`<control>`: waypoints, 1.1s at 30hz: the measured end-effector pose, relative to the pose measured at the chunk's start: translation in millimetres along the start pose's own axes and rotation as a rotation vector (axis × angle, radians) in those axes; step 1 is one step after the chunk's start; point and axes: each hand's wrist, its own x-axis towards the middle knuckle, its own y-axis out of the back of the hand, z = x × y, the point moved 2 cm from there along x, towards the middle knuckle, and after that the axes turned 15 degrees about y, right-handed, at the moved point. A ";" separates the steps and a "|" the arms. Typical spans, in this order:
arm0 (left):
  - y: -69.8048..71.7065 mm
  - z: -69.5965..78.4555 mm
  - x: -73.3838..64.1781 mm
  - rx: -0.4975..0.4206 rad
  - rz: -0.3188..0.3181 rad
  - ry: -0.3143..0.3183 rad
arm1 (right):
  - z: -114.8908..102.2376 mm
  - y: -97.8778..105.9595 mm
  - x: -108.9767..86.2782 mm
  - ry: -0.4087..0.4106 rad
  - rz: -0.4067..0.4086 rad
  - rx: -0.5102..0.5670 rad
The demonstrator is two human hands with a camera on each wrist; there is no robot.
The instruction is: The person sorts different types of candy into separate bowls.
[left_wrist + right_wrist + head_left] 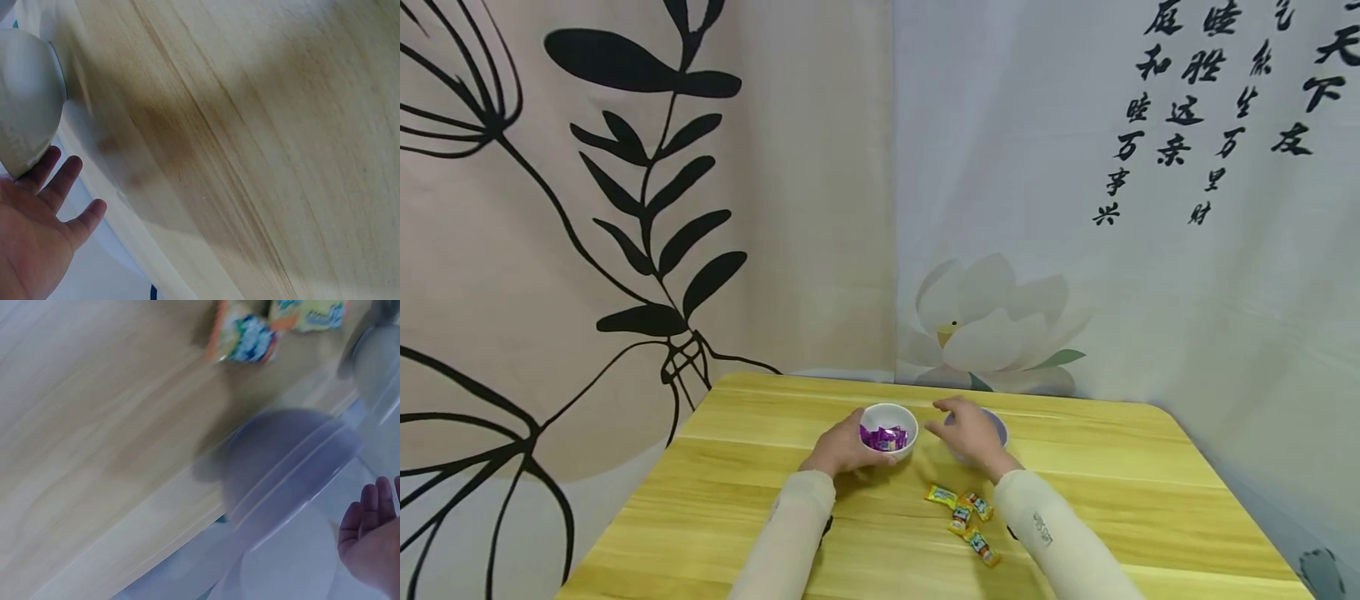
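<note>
A white bowl (909,422) with several purple-wrapped candies (884,438) inside stands near the back of the table. My left hand (841,447) holds this bowl by its left side, thumb at the front. In the left wrist view, some of that hand's fingers (61,181) stretch out beside the bowl (31,94). To the right is a pale purple bowl (998,425), partly hidden by my right hand (973,435). That hand is over the bowl with loosely spread fingers, holding nothing. In the right wrist view it shows apart from the purple bowl (284,472).
Several yellow-wrapped candies (960,517) lie on the wooden table (700,517) in front of the purple bowl, between my forearms. Behind the table's back edge hangs a printed cloth (820,208) with plants, a lotus and black characters.
</note>
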 end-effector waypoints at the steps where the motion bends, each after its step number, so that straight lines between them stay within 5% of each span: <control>1: 0.3 0.1 -0.1 0.001 0.002 0.003 | 2.7 3.4 -1.7 -0.012 0.001 -0.003; 19: 2.9 1.4 -2.2 0.022 -0.010 -0.008 | 73.9 45.5 -42.4 -0.074 -0.023 0.017; 33: 1.6 0.4 1.1 0.035 -0.011 -0.004 | 97.3 25.2 -60.9 -0.162 -0.126 0.197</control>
